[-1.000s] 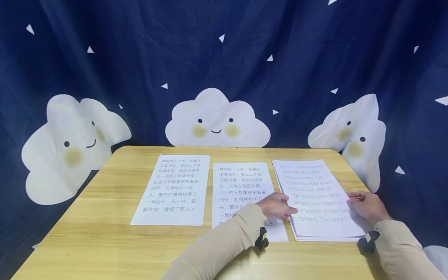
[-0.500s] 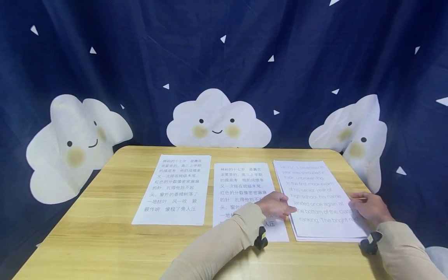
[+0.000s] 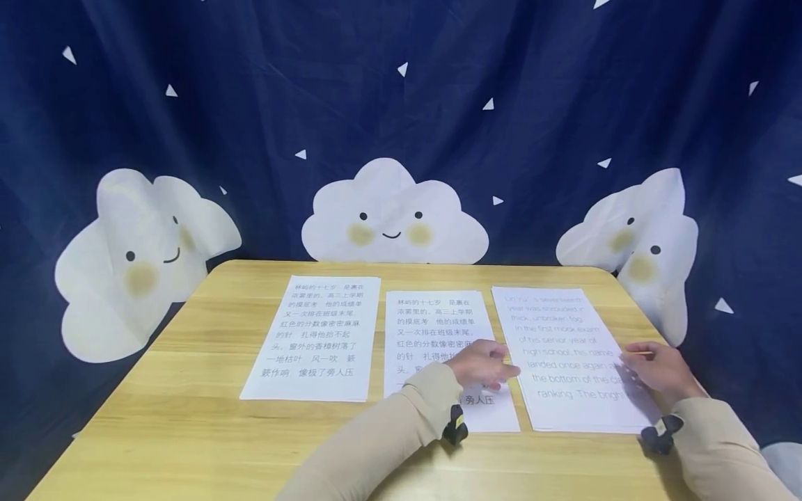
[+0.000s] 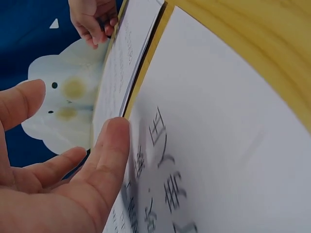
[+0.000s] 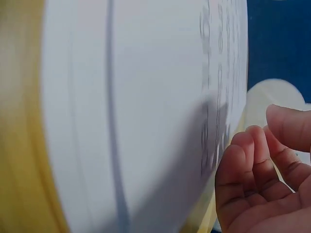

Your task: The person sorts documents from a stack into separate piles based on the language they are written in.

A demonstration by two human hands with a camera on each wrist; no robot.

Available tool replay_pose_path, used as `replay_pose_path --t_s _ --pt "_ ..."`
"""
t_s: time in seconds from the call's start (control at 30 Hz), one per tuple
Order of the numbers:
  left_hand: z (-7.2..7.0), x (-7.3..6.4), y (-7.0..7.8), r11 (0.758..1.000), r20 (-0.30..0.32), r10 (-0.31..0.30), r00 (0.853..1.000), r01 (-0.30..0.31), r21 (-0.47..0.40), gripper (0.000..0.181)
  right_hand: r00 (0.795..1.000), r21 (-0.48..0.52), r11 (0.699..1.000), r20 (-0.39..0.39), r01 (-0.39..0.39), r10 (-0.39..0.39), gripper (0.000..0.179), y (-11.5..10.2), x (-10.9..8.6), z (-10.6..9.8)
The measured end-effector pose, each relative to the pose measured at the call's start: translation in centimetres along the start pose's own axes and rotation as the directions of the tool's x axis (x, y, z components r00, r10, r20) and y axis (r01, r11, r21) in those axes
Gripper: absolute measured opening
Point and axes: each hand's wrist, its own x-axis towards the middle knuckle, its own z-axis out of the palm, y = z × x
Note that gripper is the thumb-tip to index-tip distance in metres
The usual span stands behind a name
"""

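Three stacks of printed white paper lie side by side. The right stack carries English text; the middle stack and the left stack carry Chinese characters. Over the middle stack's right side is my left hand, its fingers spread and pointing toward the right stack's left edge. In the left wrist view that hand has nothing between thumb and fingers. My right hand is beside the right stack's right edge. Its fingers bend loosely and hold nothing, with the thumb apart from them.
The stacks lie on a light wooden table. Behind it hangs a dark blue curtain with white smiling clouds and small triangles. Beige sleeves and black wrist cameras are on both arms.
My left hand has drawn back leftward from the right stack's edge. The right stack's sheets look more evenly lined up along the left and bottom edges. My right hand stays close to its side.
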Motion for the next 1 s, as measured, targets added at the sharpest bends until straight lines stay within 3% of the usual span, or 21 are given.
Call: replay_pose_path --t_s 0.17,0.43,0.63,0.77,0.87,1.0 --pt "-1.4 -0.6 -0.8 1.0 -0.089 0.003 0.996 -0.002 0.003 0.056 0.998 0.106 0.992 0.034 -0.064 0.061 0.049 -1.6 -0.3 1.7" --pt "-5.0 -2.0 -2.6 0.997 -0.182 0.036 0.983 -0.047 -0.059 0.061 0.996 0.197 0.98 0.085 -0.017 0.0 0.048 -5.0 -1.2 5.1" --pt "-8.0 -4.1 -3.5 0.985 -0.241 0.018 0.97 -0.058 -0.16 0.064 0.991 0.319 0.948 0.129 0.004 -0.047 0.048 -7.9 -2.9 7.3" --pt "-9.7 -5.8 -3.8 0.975 -0.311 0.016 0.95 -0.083 -0.205 0.065 0.982 0.386 0.922 0.172 0.006 -0.078 0.053 -9.8 -4.1 8.3" --pt "-10.2 -7.3 -4.4 0.963 -0.355 0.003 0.935 -0.098 -0.251 0.065 0.976 0.429 0.903 0.198 -0.008 -0.086 0.057 -10.9 -5.1 8.9" --pt "-10.1 -9.3 -5.7 0.948 -0.355 -0.006 0.935 -0.107 -0.298 0.071 0.974 0.467 0.883 0.218 -0.044 -0.066 0.057 -11.5 -6.7 9.6"
